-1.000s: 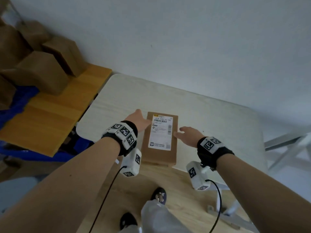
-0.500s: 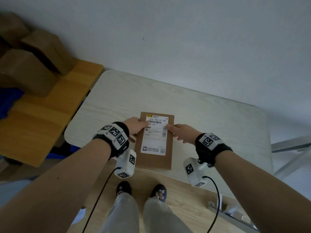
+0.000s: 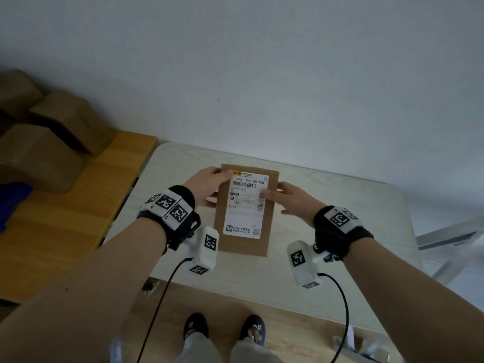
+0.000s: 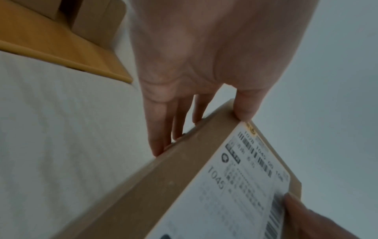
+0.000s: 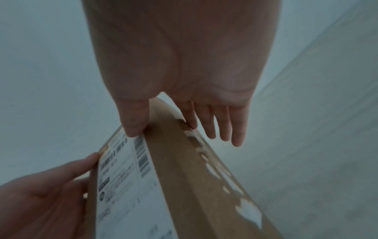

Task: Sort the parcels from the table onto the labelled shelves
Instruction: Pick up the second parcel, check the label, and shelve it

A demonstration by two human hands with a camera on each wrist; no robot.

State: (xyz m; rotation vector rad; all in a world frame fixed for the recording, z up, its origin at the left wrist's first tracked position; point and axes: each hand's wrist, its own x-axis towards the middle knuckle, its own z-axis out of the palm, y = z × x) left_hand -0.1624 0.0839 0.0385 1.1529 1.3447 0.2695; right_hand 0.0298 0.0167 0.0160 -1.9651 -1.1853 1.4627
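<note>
A flat brown parcel with a white shipping label sits over the pale table, long side pointing away from me. My left hand grips its far left corner, thumb on top and fingers reaching under the left side, as the left wrist view shows of the hand and parcel. My right hand pinches the right side, thumb on the label's edge. In the right wrist view this hand has its index finger under the parcel and its other fingers straight. Whether the parcel is off the table I cannot tell.
An orange wooden platform stands left of the table and bears several plain brown boxes; something blue lies at its left. A white wall rises close behind the table. A grey metal frame stands at the right. My feet are below the table's front edge.
The parcel overhung the table's front edge; now it is wholly over the tabletop. Both thumbs have come onto its top face and the hands grip its sides.
</note>
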